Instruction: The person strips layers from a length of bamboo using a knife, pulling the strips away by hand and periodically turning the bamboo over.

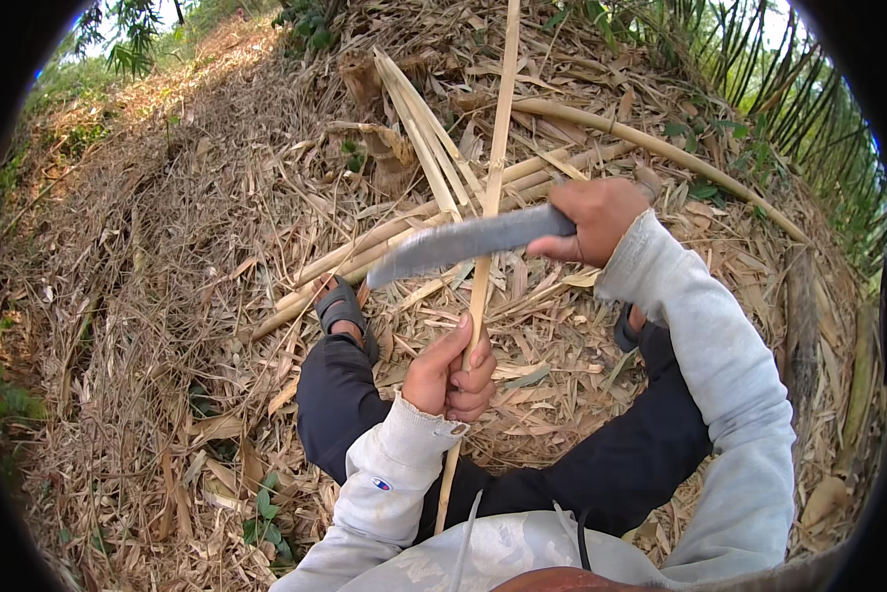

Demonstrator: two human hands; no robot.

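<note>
My left hand [453, 380] is closed round a long, pale bamboo strip [500, 128], which runs from my lap up past the top of the view. In my right hand [599, 219] is a machete [468, 240], its broad grey blade pointing left and lying across the strip above my left fist. The blade is slightly blurred. Its handle is mostly hidden by my fingers. Beyond the blade, several split bamboo strips [422, 128] lean in a bundle, and bamboo poles [365, 242] lie on the ground.
Dry leaves [187, 247] cover the sloping ground. A cut stump [389, 158] stands ahead, and a long curved bamboo pole [680, 158] lies to the right. My sandalled left foot [345, 314] is beside the poles. Thin green stems [809, 89] grow at upper right.
</note>
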